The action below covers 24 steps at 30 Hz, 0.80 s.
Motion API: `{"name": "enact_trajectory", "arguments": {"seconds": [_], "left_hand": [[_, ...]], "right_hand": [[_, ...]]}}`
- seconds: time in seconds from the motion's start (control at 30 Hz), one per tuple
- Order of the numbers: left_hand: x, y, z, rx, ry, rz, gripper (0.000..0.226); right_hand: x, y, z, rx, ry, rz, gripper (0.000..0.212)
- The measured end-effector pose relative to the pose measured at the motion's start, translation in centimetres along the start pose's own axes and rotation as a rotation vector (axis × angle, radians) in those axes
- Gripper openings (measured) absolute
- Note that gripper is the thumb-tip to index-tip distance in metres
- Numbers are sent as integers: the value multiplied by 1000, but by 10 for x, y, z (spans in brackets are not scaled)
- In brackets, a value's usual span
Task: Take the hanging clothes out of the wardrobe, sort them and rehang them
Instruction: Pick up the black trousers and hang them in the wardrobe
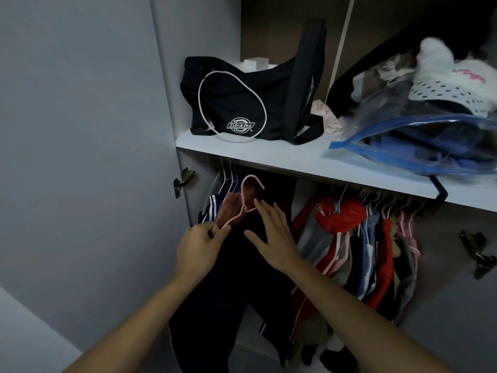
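Two bare forearms, no sleeves worn, left hand, right hand, no rings or watch seen

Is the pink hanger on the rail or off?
Off. The pink hanger has its hook free below the shelf, and the left hand pinches its arm.

A black bag with a white oval trim and a Dickies logo sits on the white shelf, its strap standing up. To its right lies a clear blue-edged storage bag stuffed with fabric, with white dotted cloth piled on top. A small pink floral cloth lies between the two bags. A metal hinge sits on the left wall.
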<state>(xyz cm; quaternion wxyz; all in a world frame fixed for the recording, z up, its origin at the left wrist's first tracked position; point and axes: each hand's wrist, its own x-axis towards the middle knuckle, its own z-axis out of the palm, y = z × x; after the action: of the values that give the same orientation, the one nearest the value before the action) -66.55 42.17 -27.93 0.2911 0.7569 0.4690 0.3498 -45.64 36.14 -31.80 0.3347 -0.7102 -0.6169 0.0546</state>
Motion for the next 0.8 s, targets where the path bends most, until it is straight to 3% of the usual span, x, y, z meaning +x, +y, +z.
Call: {"name": "enact_trajectory", "arguments": {"seconds": [0.8], "left_hand": [[143,-12,158,3,59,-149,45]], "right_hand": [[134,149,59,77,12,-27,80]]}}
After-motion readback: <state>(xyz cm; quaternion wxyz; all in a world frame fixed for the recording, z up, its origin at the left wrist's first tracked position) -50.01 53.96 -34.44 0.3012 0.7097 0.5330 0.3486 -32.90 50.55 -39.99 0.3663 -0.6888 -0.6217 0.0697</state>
